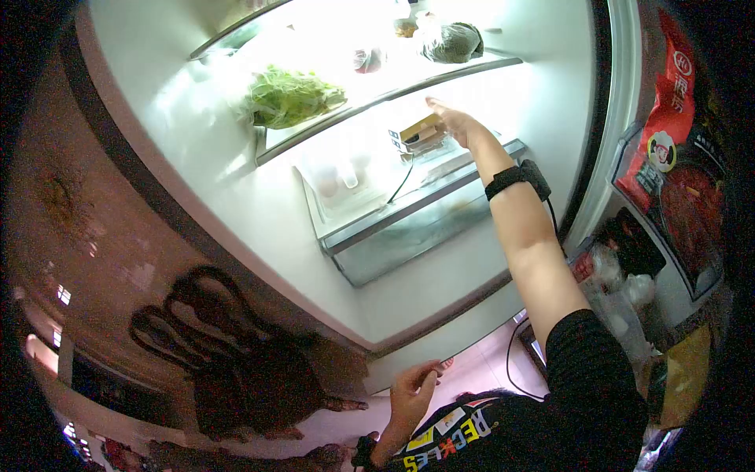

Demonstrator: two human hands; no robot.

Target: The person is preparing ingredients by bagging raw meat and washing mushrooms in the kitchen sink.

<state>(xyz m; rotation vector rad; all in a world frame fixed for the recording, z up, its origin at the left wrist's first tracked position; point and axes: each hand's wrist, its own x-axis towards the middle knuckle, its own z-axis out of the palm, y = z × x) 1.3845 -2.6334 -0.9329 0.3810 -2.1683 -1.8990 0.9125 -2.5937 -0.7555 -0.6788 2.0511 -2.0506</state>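
Right hand, fingers extended, past lower shelf front edge, beside box; gap under upper shelf. Left hand half-curled, pinch unclear, near fridge bottom edge.

The right hand is hovering just beside the yellow box. Leafy greens are lying left of the box, and the left hand is hanging well below it.

One right hand, one left hand, one refrigerator
Two shelves, one clear drawer, one bag of leafy greens, one dark plastic-wrapped bundle, one smaller reddish wrapped item, one yellow-brown box, one red packet, two black wristbands; one white tray, its contents too washed out to count.
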